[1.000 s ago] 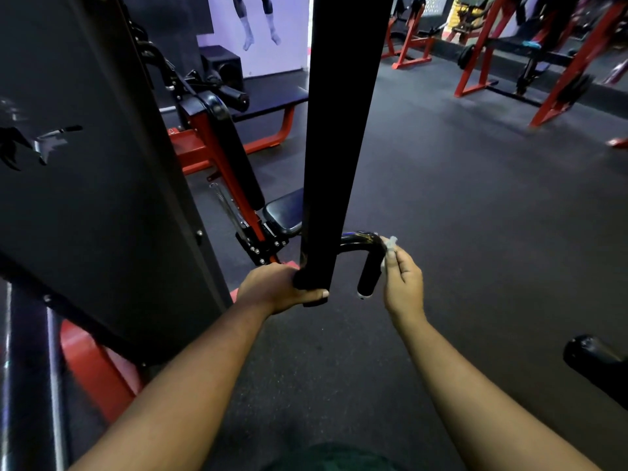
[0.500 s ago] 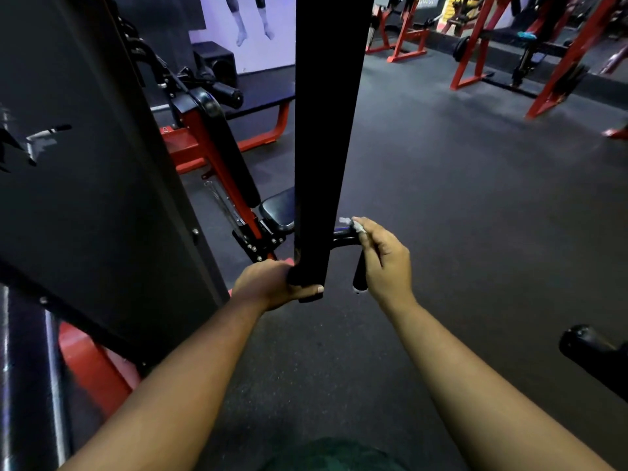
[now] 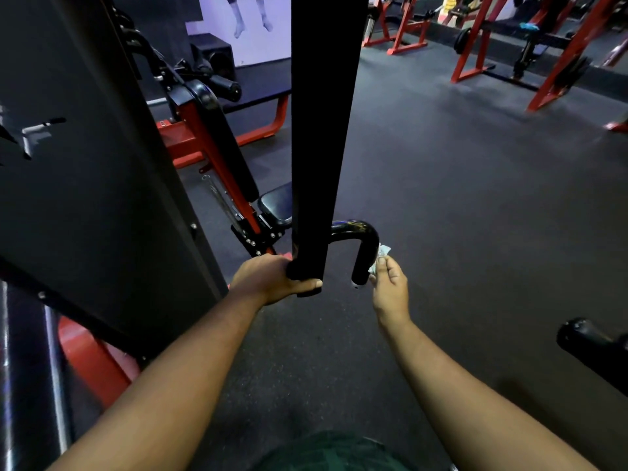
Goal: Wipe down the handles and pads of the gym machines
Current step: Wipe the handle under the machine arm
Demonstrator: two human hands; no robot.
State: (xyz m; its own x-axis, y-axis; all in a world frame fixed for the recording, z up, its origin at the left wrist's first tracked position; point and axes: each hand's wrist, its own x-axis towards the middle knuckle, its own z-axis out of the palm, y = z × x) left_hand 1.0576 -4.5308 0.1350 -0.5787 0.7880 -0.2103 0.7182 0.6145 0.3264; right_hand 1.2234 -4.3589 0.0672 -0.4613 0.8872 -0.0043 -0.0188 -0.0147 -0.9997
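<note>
Dark rubber gym flooring is stretching away under red-framed machines at the far side, with a large black panel standing at the left. A wide black upright bar is hanging down through the middle of the view. The left hand is wrapping its grip around the lower end of this bar, fingers curling behind it and the thumb lying across its front near the bottom edge. Just to the right of that grip, a glossy black curved metal handle is arching out from behind the bar and turning downward. The right hand is pinching a small crumpled white wipe between thumb and fingertips, and the wipe is pressing against the right side of the handle's downward end, just above the grip. Both forearms are reaching forward, the right wrist bending slightly inward towards the handle. A black padded seat is sitting beyond the left grip.
</note>
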